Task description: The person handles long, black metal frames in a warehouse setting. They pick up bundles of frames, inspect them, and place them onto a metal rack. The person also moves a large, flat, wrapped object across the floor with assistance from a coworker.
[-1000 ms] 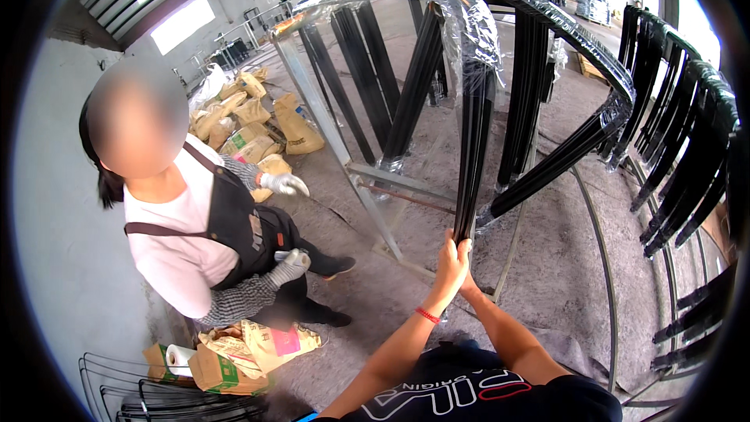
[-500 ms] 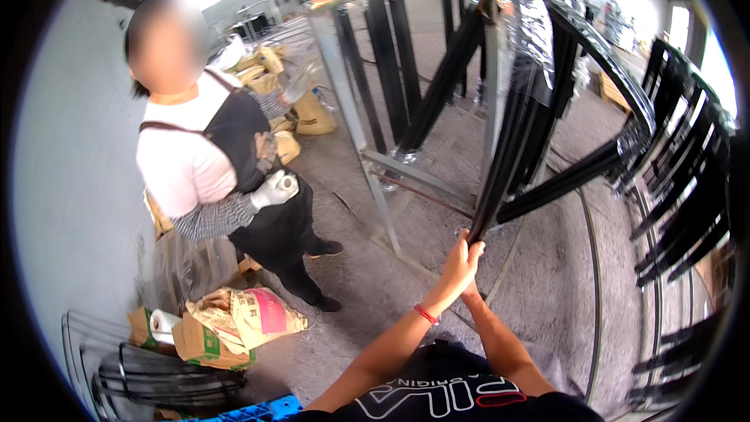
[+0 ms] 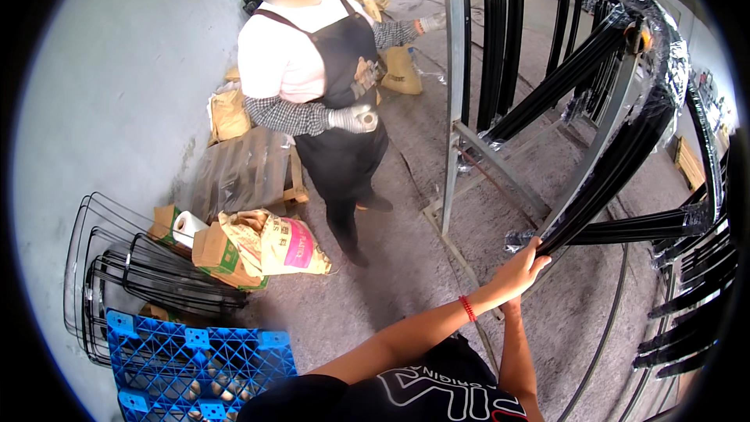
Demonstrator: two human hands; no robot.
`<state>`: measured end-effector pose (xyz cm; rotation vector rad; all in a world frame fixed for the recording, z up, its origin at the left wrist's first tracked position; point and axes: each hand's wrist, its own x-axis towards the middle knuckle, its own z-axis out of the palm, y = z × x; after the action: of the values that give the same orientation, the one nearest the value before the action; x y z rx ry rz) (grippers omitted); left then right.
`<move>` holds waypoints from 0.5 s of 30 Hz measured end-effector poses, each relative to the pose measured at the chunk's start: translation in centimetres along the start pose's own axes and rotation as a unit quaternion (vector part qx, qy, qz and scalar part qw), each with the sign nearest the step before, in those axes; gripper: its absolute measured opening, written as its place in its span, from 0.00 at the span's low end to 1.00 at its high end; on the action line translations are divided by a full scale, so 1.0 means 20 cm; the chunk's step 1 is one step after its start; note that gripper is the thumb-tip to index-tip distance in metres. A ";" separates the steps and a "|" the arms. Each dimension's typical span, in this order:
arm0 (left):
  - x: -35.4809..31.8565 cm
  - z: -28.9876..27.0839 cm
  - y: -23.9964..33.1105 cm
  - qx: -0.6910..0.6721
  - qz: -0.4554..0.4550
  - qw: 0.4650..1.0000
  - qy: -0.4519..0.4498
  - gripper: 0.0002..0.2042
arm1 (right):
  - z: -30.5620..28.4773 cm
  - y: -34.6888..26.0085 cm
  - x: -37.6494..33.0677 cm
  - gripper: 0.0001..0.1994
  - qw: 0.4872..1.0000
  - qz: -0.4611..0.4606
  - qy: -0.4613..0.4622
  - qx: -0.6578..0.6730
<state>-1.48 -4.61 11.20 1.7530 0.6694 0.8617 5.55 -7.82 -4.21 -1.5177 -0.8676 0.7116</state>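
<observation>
A bundle of long black strips (image 3: 605,176) slants down from a metal rack, its upper part wrapped in clear film. At its lower end, the fingers of my left hand (image 3: 517,272) close round the strips; a red bracelet is on that wrist. My right hand (image 3: 512,306) comes up just under the left one. The left hand covers most of it, so its fingers are hidden. The grey metal rack (image 3: 453,101) stands ahead, with several more black strip bundles hanging from it.
To the left, a person (image 3: 328,55) in a dark apron holds a small roll and reaches toward the rack. Nearer lie a paper sack (image 3: 273,246), a cardboard box (image 3: 219,254), black wire frames (image 3: 98,266) and a blue pallet (image 3: 195,337). More strips (image 3: 687,312) stand at right.
My view has turned left, so the rack and my hands sit farther right. The bundle's lower end slants more toward me. The person's far arm now stretches toward the rack.
</observation>
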 end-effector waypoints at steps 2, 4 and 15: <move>-0.01 0.00 0.01 -0.007 0.002 1.000 0.008 0.20 | 0.00 -0.01 0.00 0.17 1.000 -0.002 -0.001 -0.001; -0.02 -0.02 0.05 -0.002 -0.001 1.000 0.011 0.19 | 0.00 -0.02 0.00 0.17 1.000 -0.005 0.000 0.000; 0.00 0.01 0.06 -0.008 0.040 0.999 0.031 0.19 | -0.05 -0.14 -0.02 0.18 0.997 -0.068 0.019 -0.007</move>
<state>-1.26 -5.17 12.37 1.7553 0.6341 0.9771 5.80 -8.57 -1.38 -1.4640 -0.9394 0.5759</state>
